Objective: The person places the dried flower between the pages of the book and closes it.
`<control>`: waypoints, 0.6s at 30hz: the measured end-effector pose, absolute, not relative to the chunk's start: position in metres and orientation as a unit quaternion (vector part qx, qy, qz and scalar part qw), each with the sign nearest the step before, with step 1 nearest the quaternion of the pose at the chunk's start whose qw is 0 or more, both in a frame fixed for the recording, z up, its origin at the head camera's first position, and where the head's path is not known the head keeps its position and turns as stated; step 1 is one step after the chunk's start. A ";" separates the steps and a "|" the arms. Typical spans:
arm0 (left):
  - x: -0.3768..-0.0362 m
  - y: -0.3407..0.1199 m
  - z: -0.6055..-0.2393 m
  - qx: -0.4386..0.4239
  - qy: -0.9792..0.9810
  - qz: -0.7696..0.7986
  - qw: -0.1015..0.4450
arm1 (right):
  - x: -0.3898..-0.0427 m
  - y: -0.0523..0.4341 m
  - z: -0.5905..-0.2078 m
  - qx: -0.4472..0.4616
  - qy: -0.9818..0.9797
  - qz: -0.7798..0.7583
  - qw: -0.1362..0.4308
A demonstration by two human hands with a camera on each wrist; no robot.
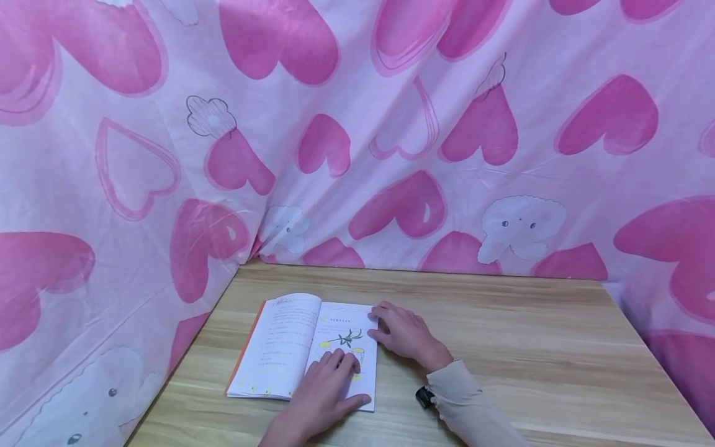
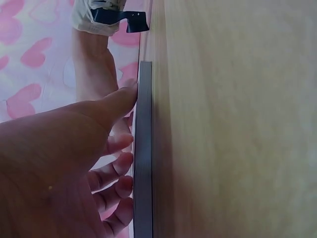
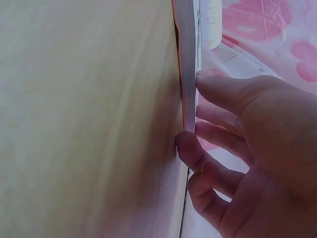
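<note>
An open book point(image 1: 279, 341) with printed pages and an orange cover edge lies on the wooden table. Its right page bears a plant drawing with green leaves point(image 1: 350, 338). My left hand point(image 1: 326, 397) rests on the lower part of that page, thumb out to the right. The left wrist view shows thumb and fingertips touching the page above the thick page edge point(image 2: 143, 148). My right hand point(image 1: 406, 332) is at the page's upper right edge. In the right wrist view its thumb touches the page, and one bent finger point(image 3: 189, 148) is by the book's corner.
The wooden table point(image 1: 503, 347) extends to the right of the book. A pink curtain with hearts point(image 1: 399, 205) hangs along the back and sides. A black strapped device point(image 1: 424, 397) sits at the right sleeve point(image 1: 469, 397).
</note>
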State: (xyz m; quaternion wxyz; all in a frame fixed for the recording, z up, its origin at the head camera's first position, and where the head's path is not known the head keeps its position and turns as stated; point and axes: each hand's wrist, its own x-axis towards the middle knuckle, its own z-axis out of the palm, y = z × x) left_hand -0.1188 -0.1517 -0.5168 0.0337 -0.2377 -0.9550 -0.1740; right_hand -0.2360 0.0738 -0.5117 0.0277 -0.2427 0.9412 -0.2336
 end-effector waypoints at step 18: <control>-0.112 -0.142 -0.516 -0.309 -0.924 -0.187 0.129 | -0.232 0.080 -0.514 -0.238 0.931 -0.272 0.047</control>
